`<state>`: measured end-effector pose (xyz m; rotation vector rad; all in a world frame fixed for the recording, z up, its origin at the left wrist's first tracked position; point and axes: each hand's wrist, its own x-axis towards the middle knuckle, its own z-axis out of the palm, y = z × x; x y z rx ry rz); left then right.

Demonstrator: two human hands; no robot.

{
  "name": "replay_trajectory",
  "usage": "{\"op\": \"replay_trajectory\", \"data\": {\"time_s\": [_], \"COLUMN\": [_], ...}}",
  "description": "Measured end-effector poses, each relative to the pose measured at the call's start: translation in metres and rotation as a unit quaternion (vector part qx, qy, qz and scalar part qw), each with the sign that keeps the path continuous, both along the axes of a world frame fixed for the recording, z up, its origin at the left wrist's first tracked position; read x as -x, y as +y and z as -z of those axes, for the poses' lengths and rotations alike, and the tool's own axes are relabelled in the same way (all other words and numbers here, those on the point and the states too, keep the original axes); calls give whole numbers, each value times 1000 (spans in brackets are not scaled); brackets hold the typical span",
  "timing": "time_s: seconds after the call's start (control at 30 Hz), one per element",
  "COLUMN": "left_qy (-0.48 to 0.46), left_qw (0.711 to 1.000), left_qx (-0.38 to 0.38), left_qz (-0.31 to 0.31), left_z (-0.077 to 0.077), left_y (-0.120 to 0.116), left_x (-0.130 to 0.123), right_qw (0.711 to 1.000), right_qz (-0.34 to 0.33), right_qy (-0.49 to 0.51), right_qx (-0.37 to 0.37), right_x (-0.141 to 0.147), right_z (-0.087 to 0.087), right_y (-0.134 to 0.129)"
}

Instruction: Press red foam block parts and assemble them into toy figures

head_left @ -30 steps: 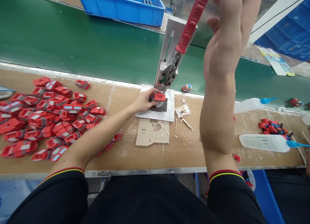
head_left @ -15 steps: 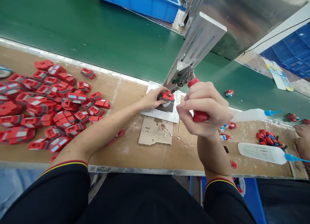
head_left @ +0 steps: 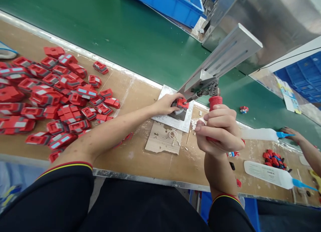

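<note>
1. Left hand (head_left: pixel 167 104): near the centre of the frame, we find its fingers pinched on a small red part (head_left: pixel 182 103) seated on the grey base plate (head_left: pixel 164 117) of the press.
2. Right hand (head_left: pixel 220 130): right of centre, fist clamped around the red lever handle (head_left: pixel 215 101) of the hand press (head_left: pixel 227 60).
3. Pile of red parts (head_left: pixel 50 95): we log it across the left of the frame, on the wooden bench (head_left: pixel 135 151).
4. Cardboard scrap (head_left: pixel 163 141): just below the plate.
5. Two white glue bottles (head_left: pixel 268 173): lower right.
6. Another person's hand (head_left: pixel 292 134): at the right edge.
</note>
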<state>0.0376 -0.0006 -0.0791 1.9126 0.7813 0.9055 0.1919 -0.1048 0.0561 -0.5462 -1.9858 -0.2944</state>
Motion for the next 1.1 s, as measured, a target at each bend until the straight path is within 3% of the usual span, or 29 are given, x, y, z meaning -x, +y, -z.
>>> {"op": "replay_trajectory", "data": {"time_s": [0.37, 0.6, 1.1], "left_qy": [0, -20, -28], "left_qw": [1000, 1000, 1000], "left_qx": [-7, -10, -6], "left_qz": [-3, 3, 1], "left_z": [1, 0, 2], "left_y": [2, 0, 0], "left_x": [-2, -2, -1], "right_qw": [1000, 993, 988], "right_qz": [-16, 2, 7], "right_qy": [-1, -113, -147], "right_qx": [-11, -43, -48], "right_x": [0, -12, -16], "right_z": [4, 22, 16], "right_y": [0, 3, 2]}}
